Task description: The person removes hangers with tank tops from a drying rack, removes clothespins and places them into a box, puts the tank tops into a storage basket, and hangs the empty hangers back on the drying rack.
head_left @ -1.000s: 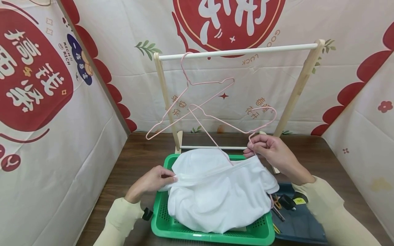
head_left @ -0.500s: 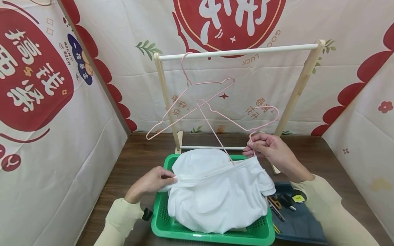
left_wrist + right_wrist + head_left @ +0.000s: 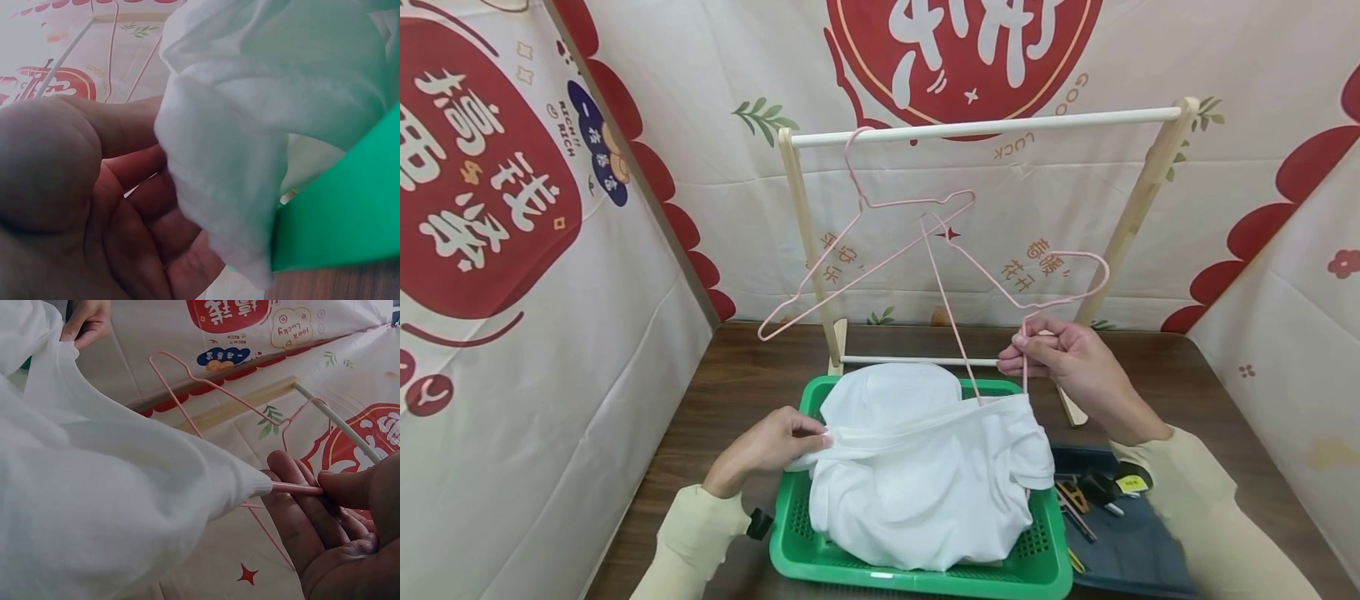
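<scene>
A white garment (image 3: 917, 475), probably a shirt, lies bunched in a green basket (image 3: 790, 554). Its edge is pinched between the thumb and fingers of my left hand (image 3: 778, 437), near the basket's left rim. My right hand (image 3: 1067, 358) grips one arm of a pink hanger (image 3: 946, 292) behind the garment's right side. Both the hook and the hanger's other end stick up above the cloth, while the rest is inside the garment. In the right wrist view, the pink rod (image 3: 297, 487) enters the cloth's opening just beyond my fingers.
A second pink hanger (image 3: 913, 202) hangs from the white rail (image 3: 1000, 127) of a wooden rack behind the basket. Right of the basket, a dark blue tray (image 3: 1142, 542) holds small tools. Printed cloth walls enclose the brown table (image 3: 700, 400).
My right hand has shifted slightly right and up, turning the hanger more upright; its free end rose to the right. The garment's right side drew leftward. My left hand stays put.
</scene>
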